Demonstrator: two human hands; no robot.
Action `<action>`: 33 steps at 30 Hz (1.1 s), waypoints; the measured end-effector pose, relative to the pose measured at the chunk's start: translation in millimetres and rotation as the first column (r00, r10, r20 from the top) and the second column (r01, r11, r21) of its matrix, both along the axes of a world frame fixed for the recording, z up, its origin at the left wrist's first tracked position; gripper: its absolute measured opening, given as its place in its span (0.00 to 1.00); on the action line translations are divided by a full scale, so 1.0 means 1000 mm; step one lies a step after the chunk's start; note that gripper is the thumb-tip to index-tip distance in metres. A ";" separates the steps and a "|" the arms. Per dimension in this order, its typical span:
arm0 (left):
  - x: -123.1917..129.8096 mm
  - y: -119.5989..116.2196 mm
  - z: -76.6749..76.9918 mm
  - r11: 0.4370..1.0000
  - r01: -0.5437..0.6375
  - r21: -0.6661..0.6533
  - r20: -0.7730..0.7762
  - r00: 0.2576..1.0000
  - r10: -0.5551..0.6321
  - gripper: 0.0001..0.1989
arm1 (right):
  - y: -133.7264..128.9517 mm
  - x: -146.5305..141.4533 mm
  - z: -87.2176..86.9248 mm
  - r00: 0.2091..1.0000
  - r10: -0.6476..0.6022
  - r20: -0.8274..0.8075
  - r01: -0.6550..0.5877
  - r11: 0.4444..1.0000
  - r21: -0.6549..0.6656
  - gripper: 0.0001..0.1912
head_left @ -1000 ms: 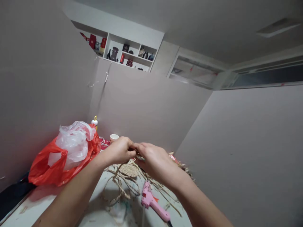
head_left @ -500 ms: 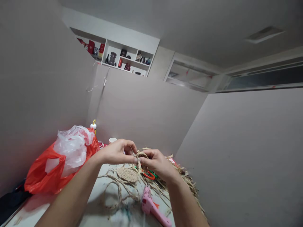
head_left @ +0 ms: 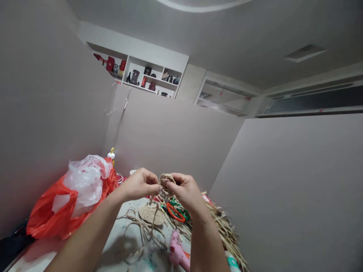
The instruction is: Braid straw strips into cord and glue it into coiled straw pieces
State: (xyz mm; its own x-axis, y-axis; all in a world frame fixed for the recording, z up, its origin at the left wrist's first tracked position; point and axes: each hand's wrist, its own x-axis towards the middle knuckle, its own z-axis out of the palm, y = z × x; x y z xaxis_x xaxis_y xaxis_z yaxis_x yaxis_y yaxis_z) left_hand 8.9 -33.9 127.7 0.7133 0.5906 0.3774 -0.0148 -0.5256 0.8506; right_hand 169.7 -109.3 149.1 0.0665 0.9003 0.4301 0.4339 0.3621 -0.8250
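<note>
My right hand (head_left: 183, 189) grips a small coil of braided straw cord (head_left: 167, 176) between thumb and fingers, above the table. Close on its left, my left hand (head_left: 142, 184) is closed in a pinch on the same cord by the coil's edge. Loose cord (head_left: 146, 234) trails down from there and lies tangled on the table. Below the hands rests a flat, round-ended coiled straw pad (head_left: 150, 214), partly crossed by the cord. Scissors with orange handles (head_left: 175, 212) lie right of the pad, beside green handles (head_left: 185, 215). A pink glue gun (head_left: 176, 249) is partly hidden by my right forearm.
A heap of dry straw (head_left: 227, 228) runs along the table's right side, with a teal-and-white item (head_left: 232, 261) near it. At left stands a red plastic bag (head_left: 48, 206) with a clear white bag (head_left: 87, 177) on top. Grey partitions (head_left: 170, 136) enclose the table (head_left: 113, 241).
The coil in my right hand has turned and lifted slightly, showing its rounded top. My left hand has shifted a little left. The view has tilted up slightly.
</note>
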 end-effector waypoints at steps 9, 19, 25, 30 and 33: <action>0.001 0.000 0.004 0.983 0.100 -0.155 0.173 0.982 -0.073 0.14 | 0.001 0.016 -0.013 0.953 0.173 -0.247 -0.181 0.983 -0.011 0.16; 0.012 -0.007 0.005 0.958 0.141 -0.251 0.223 0.971 -0.084 0.14 | 0.002 0.024 -0.018 0.887 0.077 -0.455 -0.045 0.996 0.081 0.14; 0.019 -0.007 0.002 0.970 0.152 -0.188 0.167 0.978 -0.121 0.15 | 0.005 0.026 -0.022 0.887 0.022 -0.462 0.059 0.985 0.161 0.14; 0.023 -0.008 -0.003 0.985 0.147 -0.090 0.083 0.987 -0.140 0.16 | 0.009 0.025 -0.021 0.830 -0.012 -0.558 0.181 0.952 0.248 0.13; 0.025 -0.009 -0.006 0.989 0.146 -0.008 0.023 0.989 -0.146 0.16 | 0.012 0.025 -0.023 0.810 -0.043 -0.585 0.247 0.930 0.273 0.13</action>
